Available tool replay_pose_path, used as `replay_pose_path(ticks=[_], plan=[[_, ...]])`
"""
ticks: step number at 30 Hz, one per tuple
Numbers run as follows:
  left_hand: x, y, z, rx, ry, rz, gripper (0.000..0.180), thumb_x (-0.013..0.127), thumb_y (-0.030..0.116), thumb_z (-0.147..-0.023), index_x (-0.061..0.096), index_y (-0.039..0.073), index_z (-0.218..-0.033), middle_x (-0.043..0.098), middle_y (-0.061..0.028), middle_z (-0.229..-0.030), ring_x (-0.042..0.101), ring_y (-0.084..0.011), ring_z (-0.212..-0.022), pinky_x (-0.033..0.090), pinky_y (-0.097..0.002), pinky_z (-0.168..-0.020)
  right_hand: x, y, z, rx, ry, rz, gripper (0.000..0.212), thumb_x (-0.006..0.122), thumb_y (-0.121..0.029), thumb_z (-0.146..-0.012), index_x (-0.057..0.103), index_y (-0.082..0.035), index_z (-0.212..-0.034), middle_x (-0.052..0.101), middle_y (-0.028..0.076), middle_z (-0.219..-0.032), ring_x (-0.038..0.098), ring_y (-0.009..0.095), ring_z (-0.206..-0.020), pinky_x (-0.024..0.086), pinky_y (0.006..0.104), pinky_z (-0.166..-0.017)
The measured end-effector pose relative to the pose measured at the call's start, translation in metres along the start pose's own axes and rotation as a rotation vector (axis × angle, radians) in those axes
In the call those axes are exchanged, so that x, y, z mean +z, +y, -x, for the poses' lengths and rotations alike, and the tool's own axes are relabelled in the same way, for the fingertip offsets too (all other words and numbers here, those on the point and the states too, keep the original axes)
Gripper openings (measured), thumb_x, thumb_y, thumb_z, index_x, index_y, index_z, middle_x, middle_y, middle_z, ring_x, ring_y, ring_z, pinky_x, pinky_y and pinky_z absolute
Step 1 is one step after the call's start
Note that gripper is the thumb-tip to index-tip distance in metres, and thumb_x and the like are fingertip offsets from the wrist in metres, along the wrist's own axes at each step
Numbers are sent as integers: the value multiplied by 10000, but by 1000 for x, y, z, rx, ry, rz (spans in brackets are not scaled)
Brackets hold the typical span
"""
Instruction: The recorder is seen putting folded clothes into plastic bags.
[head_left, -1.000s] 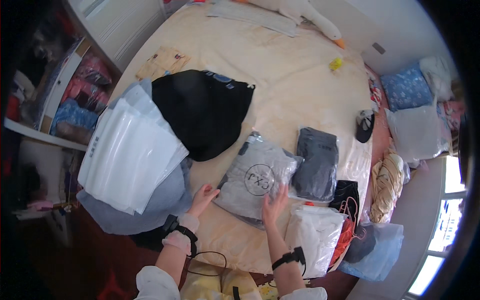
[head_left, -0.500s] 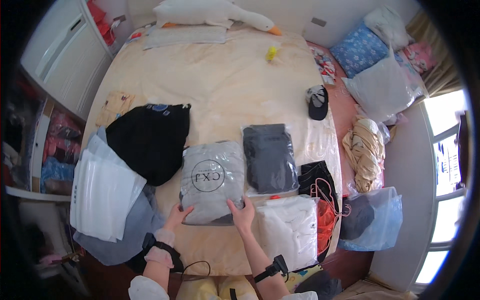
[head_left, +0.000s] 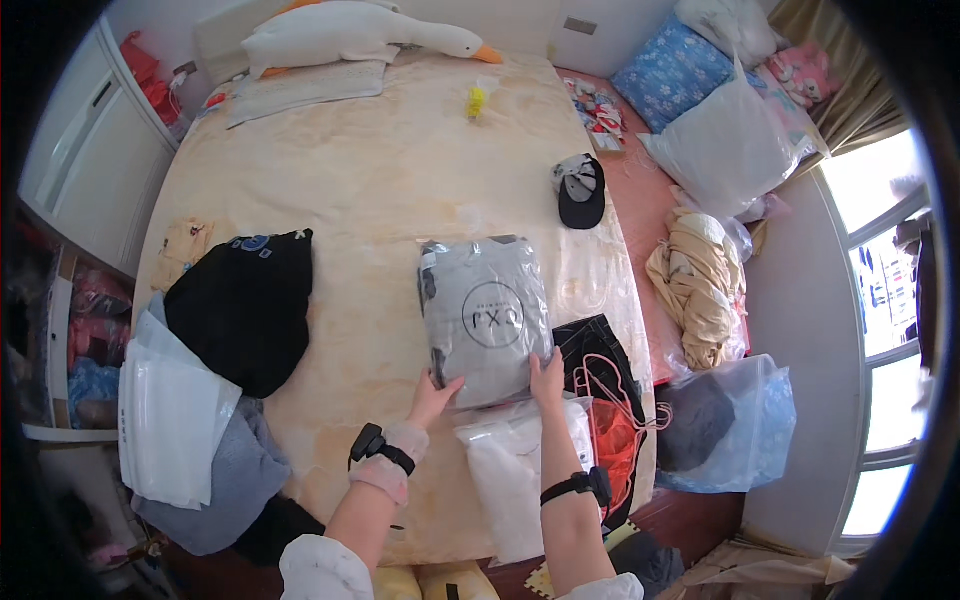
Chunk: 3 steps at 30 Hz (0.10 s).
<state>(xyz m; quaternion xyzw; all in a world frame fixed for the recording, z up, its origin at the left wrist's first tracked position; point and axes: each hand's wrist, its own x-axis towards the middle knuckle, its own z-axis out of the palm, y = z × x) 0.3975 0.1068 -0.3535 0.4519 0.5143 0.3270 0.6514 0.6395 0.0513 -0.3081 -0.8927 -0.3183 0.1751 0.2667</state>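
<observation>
A folded grey garment in a clear plastic bag (head_left: 480,345) lies right of the bed's middle, a black printed circle on its front. My left hand (head_left: 434,396) grips its near left corner, thumb on top. My right hand (head_left: 547,381) holds the near right corner the same way. The undersides of my fingers are hidden beneath the bag. The bag covers the spot where a bagged dark grey garment lay. Close to me, below my hands, is a bagged white garment (head_left: 505,490), partly behind my right forearm.
At left lie a black garment (head_left: 245,310), a stack of white plastic bags (head_left: 175,425) and grey cloth (head_left: 252,470). Black clothing (head_left: 592,340), red cloth (head_left: 612,440) and pink hangers (head_left: 600,375) sit by the right edge. Farther off are a cap (head_left: 580,195) and a goose plush (head_left: 350,38).
Both hands have carried the bagged grey garment to the right, over the bagged dark grey garment, which no longer shows plainly. The view has shifted rightward.
</observation>
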Motion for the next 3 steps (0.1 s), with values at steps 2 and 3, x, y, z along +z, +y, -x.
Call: replay_pose_path(ticks=[2, 3], plan=[[-1, -13, 0, 78, -85, -107, 766, 816, 322, -792, 388, 4, -1342, 620, -133, -1119, 612, -174, -987, 499, -276, -833, 10, 19, -1, -22, -9, -129, 789, 625, -466, -878, 320, -37, -1466, 480, 252, -1380, 498, 419, -1236, 392, 501, -1028], [-6, -17, 1, 165, -172, -205, 836, 801, 298, -810, 308, 6, -1419, 588, -149, -1231, 573, -187, -1122, 475, -290, -943, 15, 25, 0, -51, -9, -258, 832, 640, -508, -859, 327, -39, -1470, 475, 254, -1392, 477, 407, -1274, 375, 502, -1055]])
